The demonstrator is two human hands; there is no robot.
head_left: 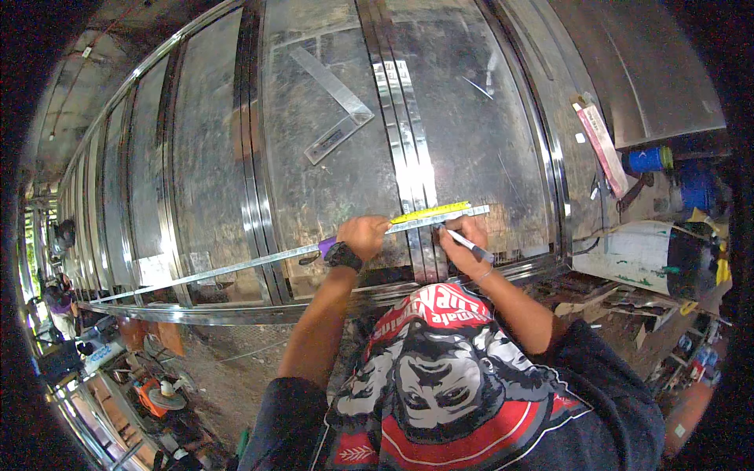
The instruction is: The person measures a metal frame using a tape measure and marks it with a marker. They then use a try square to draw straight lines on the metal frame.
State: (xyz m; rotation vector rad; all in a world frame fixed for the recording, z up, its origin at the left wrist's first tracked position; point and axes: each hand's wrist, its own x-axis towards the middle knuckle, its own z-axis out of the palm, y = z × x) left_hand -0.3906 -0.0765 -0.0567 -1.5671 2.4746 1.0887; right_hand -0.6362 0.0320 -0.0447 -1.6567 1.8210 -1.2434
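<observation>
Two bare hands at work on a large ribbed sheet-metal panel (pixel 330 180): left hand (pixel 363 235) closed, pressing a long steel straightedge w/ yellow level (pixel 428 217) flat near the panel's front edge; right hand (pixel 463 237) pinching a white marker pen (pixel 470 245) just below it. Risk: straightedge could slip on slick metal if pressure eases, skewing the line. Steel square (pixel 334 106) lies toward the far edge

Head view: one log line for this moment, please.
left hand: pressing long metal straightedge flat on steel frame | right hand: holding marker, tip at straightedge edge | carpenter's square: lying apart, untouched
</observation>
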